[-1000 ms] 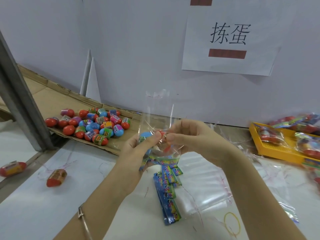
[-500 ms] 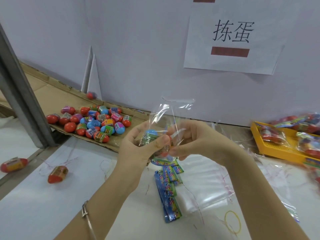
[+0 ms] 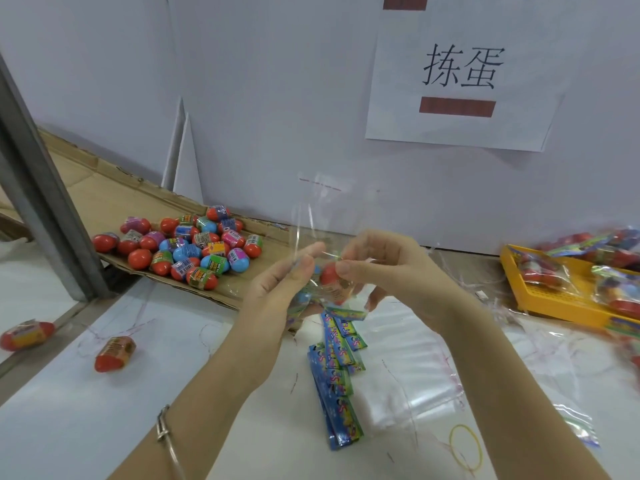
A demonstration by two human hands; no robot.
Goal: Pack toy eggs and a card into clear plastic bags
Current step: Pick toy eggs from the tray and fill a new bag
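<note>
- A clear bag (image 3: 322, 237) is held up over the middle of the bench (image 3: 62, 427), between the left hand (image 3: 280, 289) and the right hand (image 3: 388, 271), with toy eggs (image 3: 329, 275) inside it.
- Below the hands, a row of cards (image 3: 337, 375) lies on the bench, running toward the near edge.
- Right of the cards lies a stack of flat bags (image 3: 415, 358).
- A cardboard sheet (image 3: 104, 199) at back left carries a heap of eggs (image 3: 194, 244).
- Two loose eggs (image 3: 114, 353) lie at near left.
- A tray (image 3: 554, 299) of filled bags sits at far right.
- A paper sign (image 3: 460, 74) hangs on the wall (image 3: 259, 81) behind.
</note>
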